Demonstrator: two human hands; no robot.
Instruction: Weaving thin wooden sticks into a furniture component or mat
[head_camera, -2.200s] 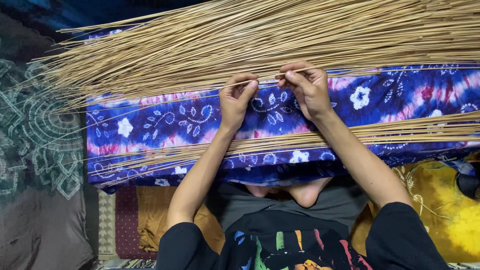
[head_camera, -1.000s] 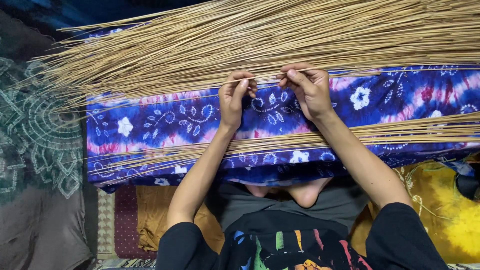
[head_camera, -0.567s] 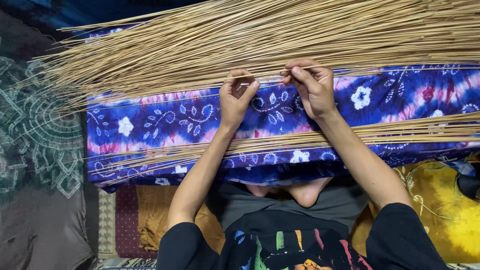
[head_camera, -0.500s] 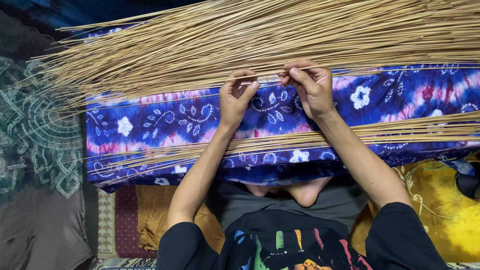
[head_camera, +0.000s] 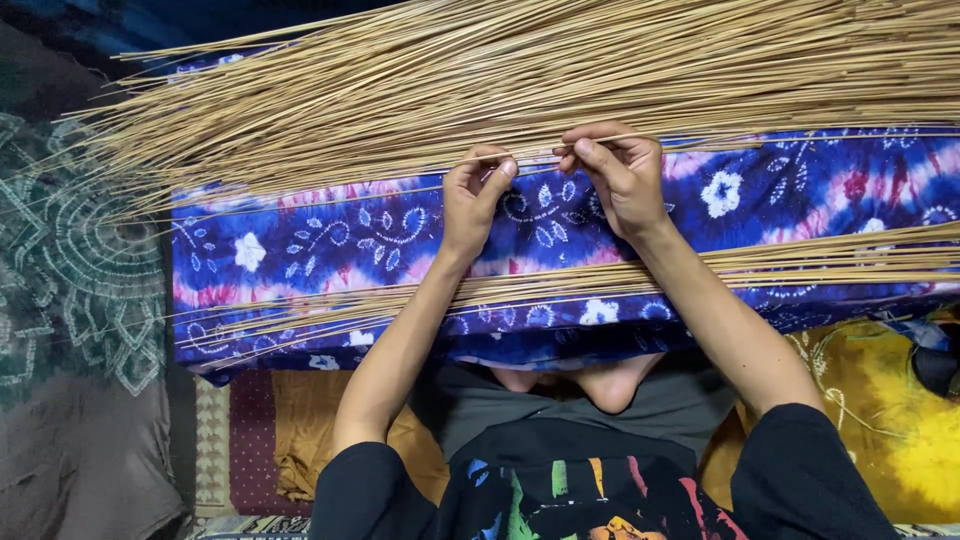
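A big heap of thin tan sticks (head_camera: 520, 85) lies across a blue and purple floral cloth (head_camera: 330, 240) spread over my lap. My left hand (head_camera: 472, 200) and my right hand (head_camera: 620, 175) rest side by side at the heap's near edge. Both pinch one thin stick (head_camera: 540, 152) that runs between their fingertips. A smaller bundle of sticks (head_camera: 800, 265) lies across the cloth closer to me, passing under my forearms.
A dark patterned mat (head_camera: 70, 260) covers the floor at left. A yellow cloth (head_camera: 900, 420) lies at lower right, a maroon and tan rug (head_camera: 270, 430) at lower left. My bare feet (head_camera: 590, 385) show beneath the cloth's edge.
My hands have stayed at the heap's edge; the fingers shifted slightly and now hold a single stick lifted a little off the pile.
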